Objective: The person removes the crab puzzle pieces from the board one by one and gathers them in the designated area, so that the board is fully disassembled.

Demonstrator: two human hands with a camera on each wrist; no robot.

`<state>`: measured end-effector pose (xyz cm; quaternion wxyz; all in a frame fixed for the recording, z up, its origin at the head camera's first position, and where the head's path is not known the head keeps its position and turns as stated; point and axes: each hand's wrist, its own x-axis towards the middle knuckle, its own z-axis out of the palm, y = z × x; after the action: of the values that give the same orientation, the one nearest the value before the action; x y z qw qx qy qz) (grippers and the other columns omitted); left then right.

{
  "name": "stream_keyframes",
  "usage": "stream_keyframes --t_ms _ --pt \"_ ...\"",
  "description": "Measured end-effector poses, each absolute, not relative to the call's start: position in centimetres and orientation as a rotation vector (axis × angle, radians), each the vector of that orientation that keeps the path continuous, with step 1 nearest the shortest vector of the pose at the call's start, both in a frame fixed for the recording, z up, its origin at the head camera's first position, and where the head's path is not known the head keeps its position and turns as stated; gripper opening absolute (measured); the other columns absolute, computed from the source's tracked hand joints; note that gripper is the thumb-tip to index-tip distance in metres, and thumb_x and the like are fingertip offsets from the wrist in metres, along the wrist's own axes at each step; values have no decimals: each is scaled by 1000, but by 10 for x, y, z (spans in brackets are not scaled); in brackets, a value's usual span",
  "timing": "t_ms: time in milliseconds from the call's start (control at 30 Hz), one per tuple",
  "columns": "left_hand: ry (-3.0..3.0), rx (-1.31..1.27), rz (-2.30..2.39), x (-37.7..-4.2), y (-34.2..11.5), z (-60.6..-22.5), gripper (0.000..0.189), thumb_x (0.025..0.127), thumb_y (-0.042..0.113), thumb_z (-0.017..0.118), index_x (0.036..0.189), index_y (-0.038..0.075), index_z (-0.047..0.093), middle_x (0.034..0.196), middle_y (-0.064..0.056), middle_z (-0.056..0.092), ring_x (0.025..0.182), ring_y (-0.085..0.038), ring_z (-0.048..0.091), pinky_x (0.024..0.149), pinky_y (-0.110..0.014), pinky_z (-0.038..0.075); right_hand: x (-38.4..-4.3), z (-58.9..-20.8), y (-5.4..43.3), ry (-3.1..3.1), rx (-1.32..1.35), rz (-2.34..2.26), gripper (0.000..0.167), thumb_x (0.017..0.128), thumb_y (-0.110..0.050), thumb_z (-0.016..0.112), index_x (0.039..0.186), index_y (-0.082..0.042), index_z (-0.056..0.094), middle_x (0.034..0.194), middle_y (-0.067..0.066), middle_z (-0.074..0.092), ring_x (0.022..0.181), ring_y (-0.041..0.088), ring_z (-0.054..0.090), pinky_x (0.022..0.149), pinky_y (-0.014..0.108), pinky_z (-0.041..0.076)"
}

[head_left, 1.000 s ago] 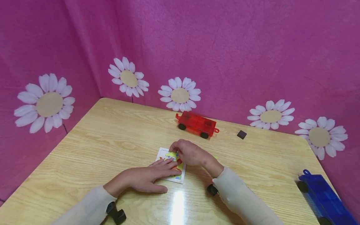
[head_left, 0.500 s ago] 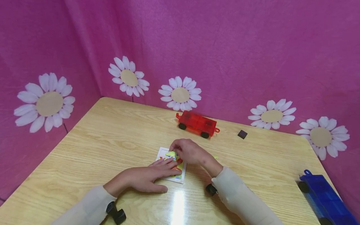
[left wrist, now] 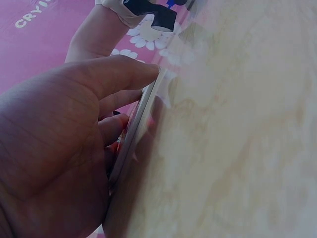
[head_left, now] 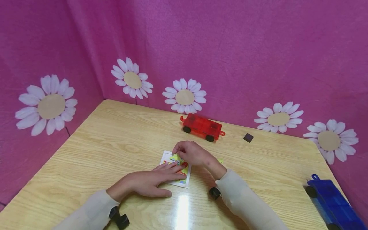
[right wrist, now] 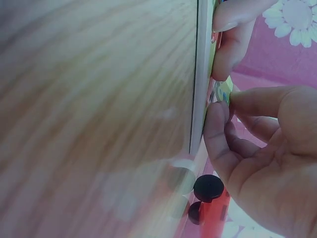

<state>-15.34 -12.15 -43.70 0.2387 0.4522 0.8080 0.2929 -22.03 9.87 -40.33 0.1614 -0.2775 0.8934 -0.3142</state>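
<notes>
Pink cloth (head_left: 230, 48) printed with white daisies is rising behind a pale wood-grain table (head_left: 115, 137). Near the table's back edge, a translucent red plastic wagon with black wheels (head_left: 202, 126) is standing beyond the hands, a small dark square block (head_left: 248, 137) sitting to its right. At the table's right side, a translucent blue plastic wagon (head_left: 333, 203) is pointing its loop away from the person. A small yellow-green scrap (head_left: 220, 161) is showing just past the right forearm.

Between the hands, a white-rimmed, brightly coloured picture board (head_left: 188, 176) is lying flat on the table. Its side edges are running away from the person, leaning rightward at the far end; the hands are covering too much to tell its longer side. The left hand (head_left: 148, 183) is resting across it — fingers extended, gripping nothing — and blocking part of the picture. The right hand (head_left: 194, 154) is pinching a thin yellow-green piece (right wrist: 225, 93) between thumb and forefinger at the board's far part — its long axis is hidden.
</notes>
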Motion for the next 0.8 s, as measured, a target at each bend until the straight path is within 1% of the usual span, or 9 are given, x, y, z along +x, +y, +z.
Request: stream_keyframes --t_ms 167,267,400,500,600,800 --pt "2212 1258 811 -153 -122 -438 63 104 37 59 162 26 37 171 -3 16 157 -24 3 124 -52 6 -220 -402 97 2578 -801 -856 19 100 2 56 101 -9 72 82 -2 65 67 11 51 68 25 46" --pt "2208 1249 806 -153 -122 -438 63 104 37 59 162 26 36 171 -2 14 157 -22 1 124 -50 6 -219 -402 96 2586 -800 -834 19 100 2 56 101 -9 72 77 -3 62 64 10 48 66 25 45" --pt "2208 1235 803 -152 -122 -437 63 104 38 58 162 27 36 171 0 14 157 -20 0 124 -49 5 -219 -402 95 2602 -804 -812 19 100 2 56 100 -9 72 78 -3 62 67 12 50 68 26 46" --pt "2212 1237 807 -152 -121 -436 62 104 39 57 162 26 37 171 -1 15 157 -23 2 124 -51 6 -219 -401 95 2609 -800 -799 20 100 1 56 101 -9 73 80 -3 64 70 13 53 70 27 48" --pt "2212 1242 808 -152 -121 -437 62 105 39 57 162 26 37 171 -2 16 157 -24 2 124 -52 6 -218 -401 94 2610 -793 -794 21 100 2 55 100 -9 73 79 -2 63 70 14 53 70 27 47" --pt "2208 1233 803 -153 -121 -437 63 104 39 58 162 27 37 171 0 14 157 -21 1 124 -50 5 -218 -402 95 2609 -800 -833 21 100 2 55 101 -9 73 76 -3 62 67 12 51 67 27 46"
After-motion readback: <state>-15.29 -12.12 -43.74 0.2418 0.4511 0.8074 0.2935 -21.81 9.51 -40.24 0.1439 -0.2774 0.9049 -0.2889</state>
